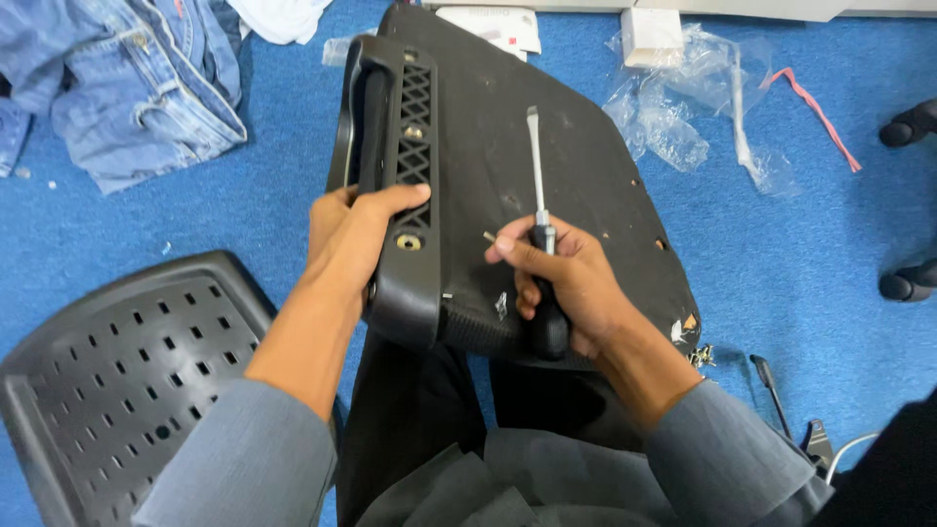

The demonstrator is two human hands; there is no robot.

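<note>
Head view, looking down: blue carpet (800, 254) fills the floor. On the person's lap lies a black chair seat pan (547, 185), underside up, with a black armrest bracket (405, 185) along its left edge. At lower left sits a perforated black chair back (117, 381). Blue jeans (137, 78) lie crumpled at upper left, beside a bit of white cloth (283, 15).

Crumpled clear plastic bags (673, 117) lie at upper right, near a small white rectangular box (651, 34) and a thin red strip (815, 107). A flat white package with a red-printed label (493, 24) rests at the top edge of the seat pan.

The left hand (351, 234) wraps around the lower end of the armrest bracket, thumb on top. The right hand (571, 283) is closed around the black handle of a flat-blade screwdriver (539, 195), its metal shaft pointing away over the seat pan, while thumb and forefinger pinch a small screw (489, 235). More loose screws (701, 356) lie by the seat's right corner, with dark hand tools (781, 400) on the carpet.
</note>
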